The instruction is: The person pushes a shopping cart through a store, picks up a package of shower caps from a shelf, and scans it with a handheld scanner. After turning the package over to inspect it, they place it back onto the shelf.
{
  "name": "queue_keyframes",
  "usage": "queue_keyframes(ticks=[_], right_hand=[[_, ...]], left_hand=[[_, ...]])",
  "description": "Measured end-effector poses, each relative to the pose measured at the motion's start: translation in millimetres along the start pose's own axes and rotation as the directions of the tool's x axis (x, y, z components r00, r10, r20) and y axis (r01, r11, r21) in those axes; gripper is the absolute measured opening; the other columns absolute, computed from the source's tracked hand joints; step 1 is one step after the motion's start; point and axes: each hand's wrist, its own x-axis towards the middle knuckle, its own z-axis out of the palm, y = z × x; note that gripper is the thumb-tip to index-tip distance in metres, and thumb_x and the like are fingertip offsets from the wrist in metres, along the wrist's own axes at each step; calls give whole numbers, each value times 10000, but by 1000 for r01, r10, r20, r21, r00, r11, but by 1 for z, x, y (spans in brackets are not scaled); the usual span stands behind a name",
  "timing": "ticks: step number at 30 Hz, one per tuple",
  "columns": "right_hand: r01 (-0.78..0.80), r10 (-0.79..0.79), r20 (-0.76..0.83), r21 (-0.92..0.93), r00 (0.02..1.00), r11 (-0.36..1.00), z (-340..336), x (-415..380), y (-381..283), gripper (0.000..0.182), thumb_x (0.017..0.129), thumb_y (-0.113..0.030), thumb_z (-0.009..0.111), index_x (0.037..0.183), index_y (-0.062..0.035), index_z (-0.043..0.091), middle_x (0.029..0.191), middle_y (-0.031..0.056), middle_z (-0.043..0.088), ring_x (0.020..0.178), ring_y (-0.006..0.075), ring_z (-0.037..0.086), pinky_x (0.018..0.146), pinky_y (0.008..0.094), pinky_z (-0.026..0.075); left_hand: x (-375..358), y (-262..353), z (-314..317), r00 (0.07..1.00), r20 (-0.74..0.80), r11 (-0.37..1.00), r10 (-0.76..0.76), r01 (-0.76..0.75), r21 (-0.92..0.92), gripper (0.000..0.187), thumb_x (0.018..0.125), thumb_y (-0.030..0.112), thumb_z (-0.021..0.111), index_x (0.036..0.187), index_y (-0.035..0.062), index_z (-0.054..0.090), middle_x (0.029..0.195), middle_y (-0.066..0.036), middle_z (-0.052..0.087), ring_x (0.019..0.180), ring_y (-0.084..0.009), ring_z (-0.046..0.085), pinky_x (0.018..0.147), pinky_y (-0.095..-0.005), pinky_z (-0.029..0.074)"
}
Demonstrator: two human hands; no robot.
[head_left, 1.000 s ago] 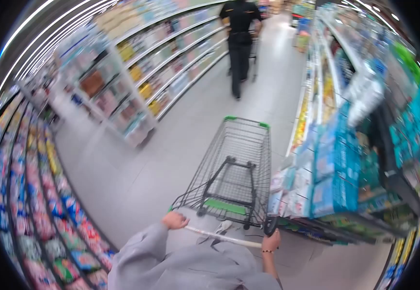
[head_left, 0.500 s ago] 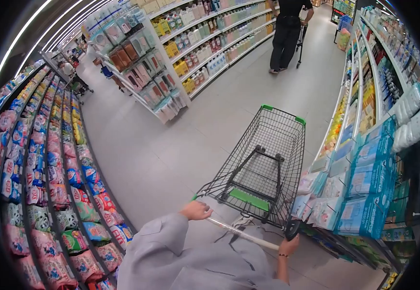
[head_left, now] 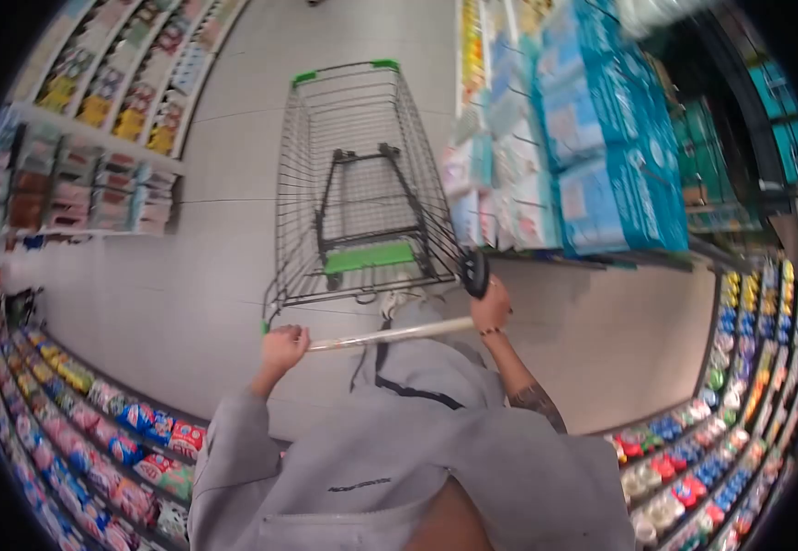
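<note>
A wire shopping cart (head_left: 358, 184) with green corners and a green flap stands in front of me, its basket holding nothing visible. My left hand (head_left: 285, 347) is closed around the left end of the pale cart handle (head_left: 390, 336). At the handle's right end, my right hand (head_left: 492, 306) is wrapped round it, just below a black round piece (head_left: 474, 274) on the cart's corner. A dark bracelet circles the right wrist.
Blue packages (head_left: 601, 197) hang close to the cart's right side. Pouches hang on a rack (head_left: 96, 188) at the left, beside bottle shelves. Shelves of colourful bags (head_left: 96, 422) curve along the lower left, and more stocked shelves (head_left: 693, 450) stand lower right.
The view has turned right and downward. The cart now appears further left and more upright. The walking person has left the view, apart from possibly a sliver at the top edge. Both hands remain on the handle.
</note>
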Motion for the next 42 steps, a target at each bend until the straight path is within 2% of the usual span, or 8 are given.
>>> queue_keyframes(ticks=[1, 3, 10, 12, 23, 34, 39, 42], right_hand=[[-8, 10, 67, -26, 998, 1000, -6, 0, -4, 430, 651, -101, 668, 1062, -18, 574, 982, 154, 608, 944, 344, 575, 830, 437, 448], [6, -1, 81, -58, 997, 998, -8, 2, -7, 434, 657, -96, 663, 1072, -22, 558, 981, 144, 595, 950, 337, 565, 830, 427, 442], [-14, 20, 75, -76, 997, 997, -6, 3, -12, 435, 656, -91, 668, 1069, -26, 548, 935, 139, 585, 911, 336, 565, 804, 431, 441], [24, -21, 46, -60, 999, 998, -4, 1, -13, 440, 646, -82, 664, 1066, -28, 544, 918, 139, 579, 899, 333, 562, 790, 431, 441], [25, -21, 91, -36, 996, 999, 0, -5, -21, 456, 637, -40, 622, 1084, -19, 538, 964, 166, 577, 915, 373, 552, 795, 450, 446], [13, -9, 139, -33, 990, 999, 0, 4, -27, 458, 638, -22, 617, 1088, -35, 533, 940, 166, 573, 898, 383, 543, 774, 459, 440], [47, -47, 74, 8, 996, 999, 2, 7, -27, 420, 653, -33, 611, 1068, -30, 545, 932, 169, 578, 906, 382, 548, 785, 455, 443], [33, -34, 90, 15, 995, 999, 2, 8, -29, 412, 653, -41, 615, 1060, -24, 549, 938, 172, 577, 904, 385, 550, 784, 460, 444]], left_hand=[[1, 0, -3, 1000, 15, 999, -25, 24, 27, 301, 835, 293, 554, 631, 76, 592, 621, -105, 589, 586, -287, 595, 548, -411, 480], [5, 5, -7, 998, 32, 997, -50, 48, 62, 298, 842, 279, 545, 629, 74, 584, 616, -100, 583, 579, -284, 592, 548, -409, 477], [4, 2, -11, 1000, 29, 995, -8, 5, 95, 294, 852, 267, 533, 630, 77, 567, 595, -95, 565, 557, -288, 576, 520, -403, 455], [5, 0, -11, 999, 47, 995, -14, 9, 101, 296, 854, 263, 529, 626, 77, 563, 590, -95, 562, 552, -288, 572, 516, -404, 452], [2, -12, -15, 1000, 25, 993, 19, -22, 112, 296, 856, 247, 525, 622, 66, 543, 577, -103, 541, 535, -298, 557, 508, -412, 443], [-3, -9, -14, 998, 68, 991, -10, 1, 136, 301, 882, 240, 494, 649, 62, 562, 619, -101, 552, 583, -288, 557, 543, -408, 441], [-4, -10, -12, 996, 66, 992, -60, 53, 110, 313, 876, 260, 491, 643, 63, 559, 616, -107, 560, 607, -295, 575, 572, -409, 465], [-5, -10, -12, 997, 63, 993, -51, 43, 113, 305, 873, 261, 498, 650, 65, 571, 616, -109, 566, 600, -295, 576, 566, -411, 465]])
